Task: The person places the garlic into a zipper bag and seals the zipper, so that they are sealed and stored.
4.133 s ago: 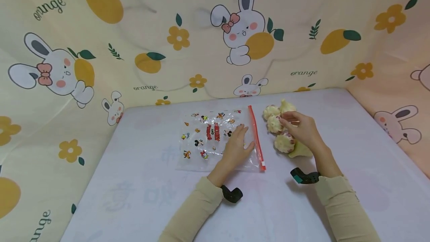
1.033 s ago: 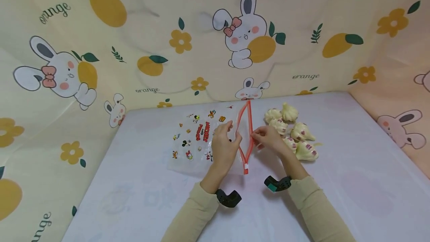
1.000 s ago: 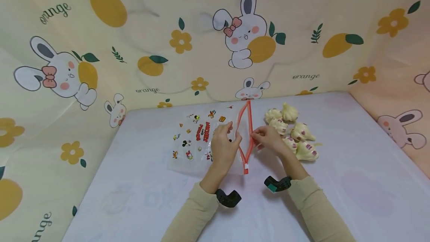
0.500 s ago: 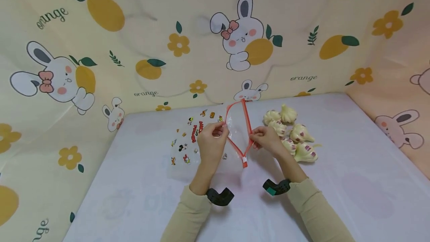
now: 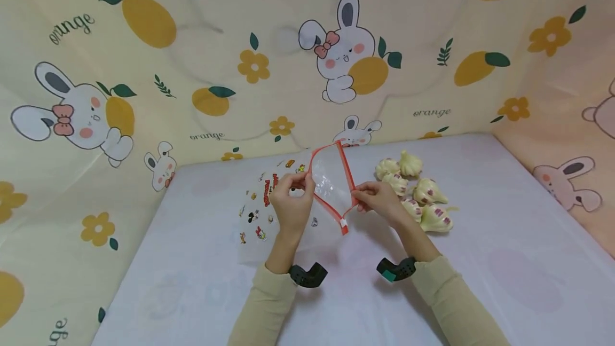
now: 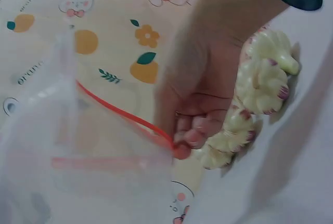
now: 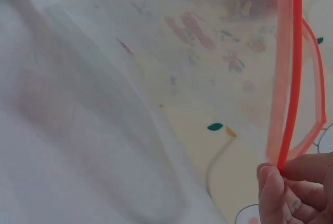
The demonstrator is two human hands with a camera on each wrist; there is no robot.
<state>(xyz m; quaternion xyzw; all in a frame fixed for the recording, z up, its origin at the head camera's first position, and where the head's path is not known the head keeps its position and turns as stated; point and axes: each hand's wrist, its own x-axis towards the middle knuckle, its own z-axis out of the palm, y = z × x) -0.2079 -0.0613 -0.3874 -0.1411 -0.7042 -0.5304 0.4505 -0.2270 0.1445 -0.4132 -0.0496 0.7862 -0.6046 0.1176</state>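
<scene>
A clear plastic zipper bag (image 5: 269,218) with red lettering and small cartoon prints lies on the table, its mouth raised and spread apart. My left hand (image 5: 292,202) pinches the left red edge between thumb and fingers. On the opposite edge, my right hand (image 5: 384,202) holds the red strip (image 5: 347,167) in a pinch. The white slider (image 5: 343,223) sits at the near corner of the mouth. Several garlic bulbs (image 5: 429,191) lie in a cluster just beyond the right hand. In the right wrist view, fingertips grip the red strip (image 7: 292,78) closely.
A white cloth covers the table (image 5: 192,292). Behind it hangs a cream curtain (image 5: 269,20) printed with rabbits and oranges, which also runs along both sides. Dark wrist devices (image 5: 307,275) sit at both cuffs.
Earlier the bag lay flat with its red edges together, and the right hand was at the garlic. Since then both hands have taken the edges; the left has drawn its edge leftward, widening the mouth.
</scene>
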